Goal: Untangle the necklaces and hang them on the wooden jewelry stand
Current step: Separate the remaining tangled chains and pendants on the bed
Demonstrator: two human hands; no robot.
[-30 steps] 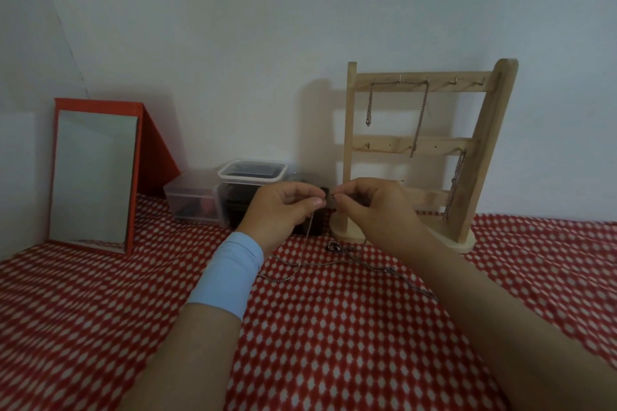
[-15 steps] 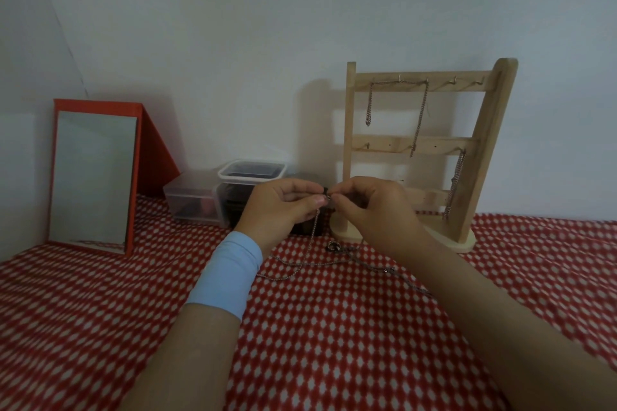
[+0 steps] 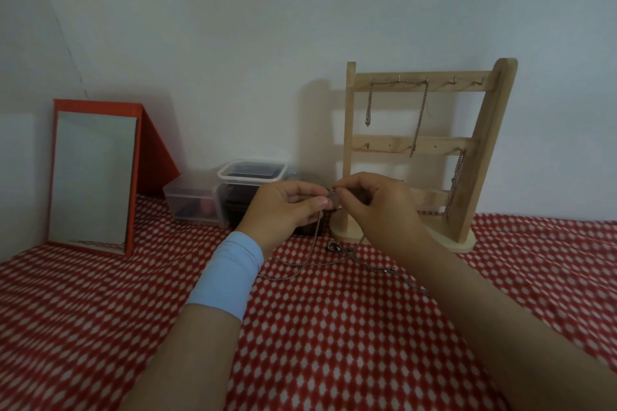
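A: Left hand (image 3: 287, 207) and right hand (image 3: 377, 207) status?
B: Both pinch one necklace (image 3: 309, 257) at what appears to be its clasp. The chain hangs between them onto the red-checked worktop (image 3: 334, 327), near the wooden jewelry stand (image 3: 480, 150).

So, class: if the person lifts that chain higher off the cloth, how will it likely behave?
The chain probably stays limp: it droops straight from the pinching fingertips and snakes loosely over the tablecloth. It looks thin, so likely light. The small pendant lying on the cloth may swing and snag loops.
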